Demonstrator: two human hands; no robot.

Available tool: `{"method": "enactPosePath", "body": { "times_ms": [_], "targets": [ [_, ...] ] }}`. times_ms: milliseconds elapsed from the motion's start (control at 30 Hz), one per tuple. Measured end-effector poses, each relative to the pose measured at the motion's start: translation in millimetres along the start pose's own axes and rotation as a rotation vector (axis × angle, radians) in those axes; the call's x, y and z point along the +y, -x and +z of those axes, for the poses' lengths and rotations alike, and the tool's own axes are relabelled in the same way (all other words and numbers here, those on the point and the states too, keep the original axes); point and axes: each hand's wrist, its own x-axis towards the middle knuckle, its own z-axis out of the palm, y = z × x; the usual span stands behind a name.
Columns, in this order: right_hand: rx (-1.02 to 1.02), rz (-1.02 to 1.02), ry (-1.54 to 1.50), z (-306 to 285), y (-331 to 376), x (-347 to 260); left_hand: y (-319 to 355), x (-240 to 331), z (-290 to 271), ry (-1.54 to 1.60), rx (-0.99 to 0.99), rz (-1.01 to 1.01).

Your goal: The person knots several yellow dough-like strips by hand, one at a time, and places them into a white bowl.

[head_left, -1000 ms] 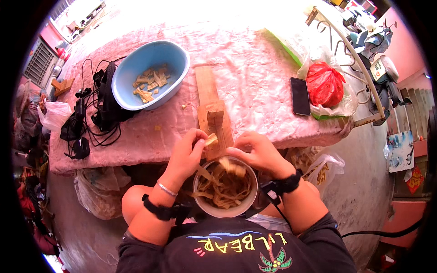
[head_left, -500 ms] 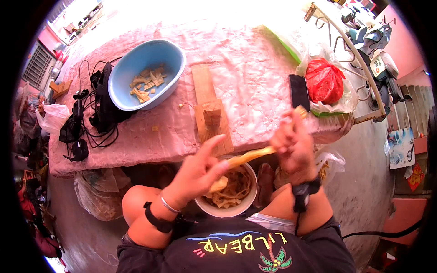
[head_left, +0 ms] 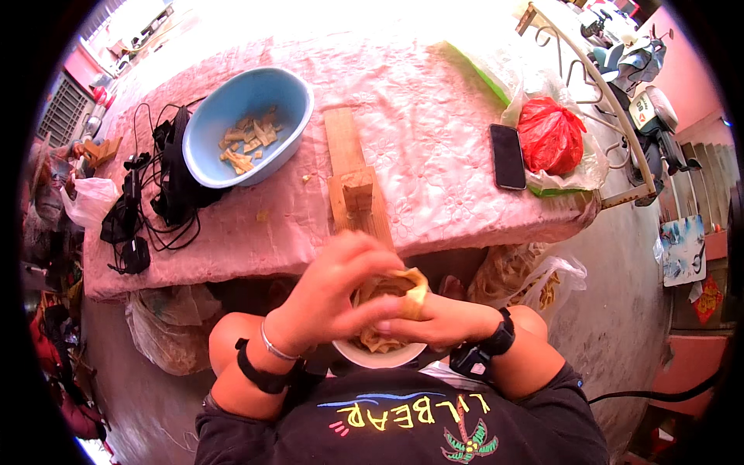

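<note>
Over a white bowl between my knees, both hands come close together. My right hand holds a pale yellow, limp strip, which loops up around its fingers. My left hand is curved, thumb and fingers apart, its fingertips beside the strip's upper edge; whether they touch it is unclear. Similar crumpled strips lie in the bowl, partly hidden by my hands. Just beyond, a wooden stand with an upright block sits on the pink-covered table.
On the table are a blue basin with cut pieces, black cables, a phone and a red plastic bag. A metal frame borders the right side. Bags of strips and a filled bag stand under the table edge.
My right hand has come down and left to the bowl, bringing the strip from stretched between the hands to a loop. My left hand has shifted slightly, its fingers curving over.
</note>
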Motion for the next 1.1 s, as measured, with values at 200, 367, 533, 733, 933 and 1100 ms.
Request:
{"method": "enactPosePath", "body": {
  "times_ms": [200,367,533,733,933,1100],
  "targets": [
    [0.359,-0.031,-0.062,-9,4,-11,12,-6,21,0.335,0.201,-0.467],
    [0.546,-0.2,0.022,-3,-2,-13,27,-1,54,0.128,0.146,-0.06],
    [0.459,-0.221,-0.186,-10,3,-12,20,-18,50,0.433,0.287,-0.201],
    [0.461,-0.21,-0.103,-4,7,-16,22,-31,36,0.533,0.076,-0.18],
    [0.675,-0.536,0.662,4,-2,-10,24,-28,32,0.872,0.102,-0.531],
    [0.86,-0.232,0.846,5,-5,9,16,-6,49,-0.041,0.302,0.008]
  ]
}}
